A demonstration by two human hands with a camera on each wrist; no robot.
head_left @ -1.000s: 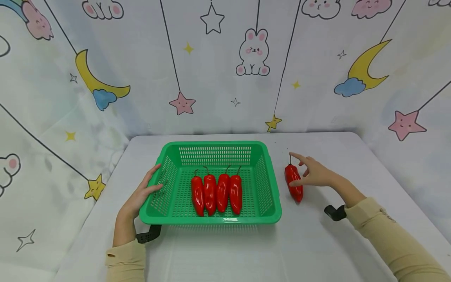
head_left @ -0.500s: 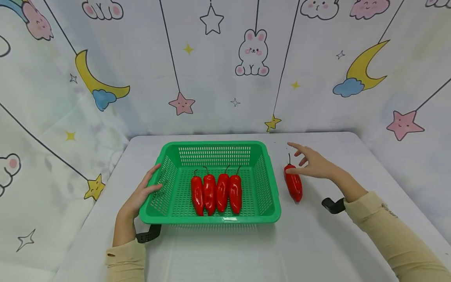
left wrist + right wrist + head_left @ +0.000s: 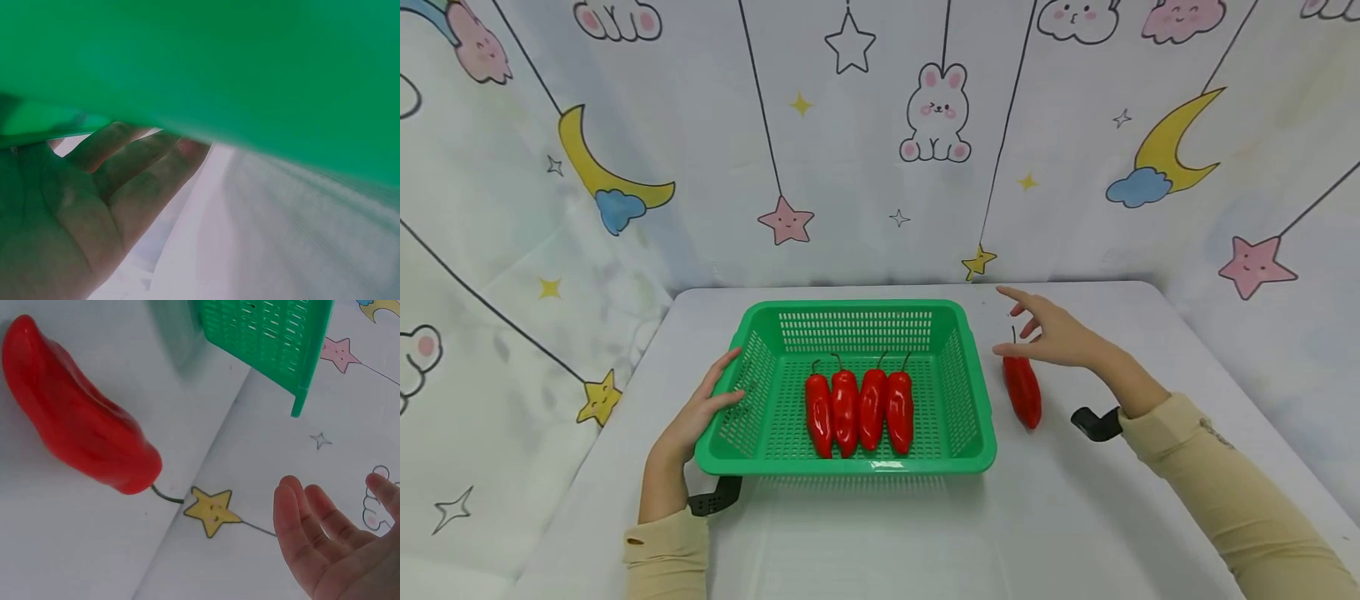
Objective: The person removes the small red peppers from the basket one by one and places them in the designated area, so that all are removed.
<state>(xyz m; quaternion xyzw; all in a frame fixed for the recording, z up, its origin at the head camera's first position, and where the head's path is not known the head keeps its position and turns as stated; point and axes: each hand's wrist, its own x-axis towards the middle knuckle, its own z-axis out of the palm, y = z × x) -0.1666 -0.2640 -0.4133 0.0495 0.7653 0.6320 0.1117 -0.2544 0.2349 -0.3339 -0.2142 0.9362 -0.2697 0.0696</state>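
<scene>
My left hand is at the left side of the green plastic basket, thumb and forefinger lying over its rim. In the left wrist view, extended fingers show beneath the green rim. Several glossy red chili peppers with thin stems lie side by side inside. Another red chili pepper rests on the table right of the basket. Above its stem end hovers my right hand, holding nothing, fingers spread. The right wrist view shows that chili pepper apart from the hand.
The white table meets a cloth backdrop printed with stars, moons and a rabbit. Each wrist wears a black strap-on device, like the one on the right. The basket's right wall stands just left of the loose pepper.
My right hand has come off the loose pepper, rising away and to the left, toward the back of the table. The left hand, basket and peppers stay in place.
</scene>
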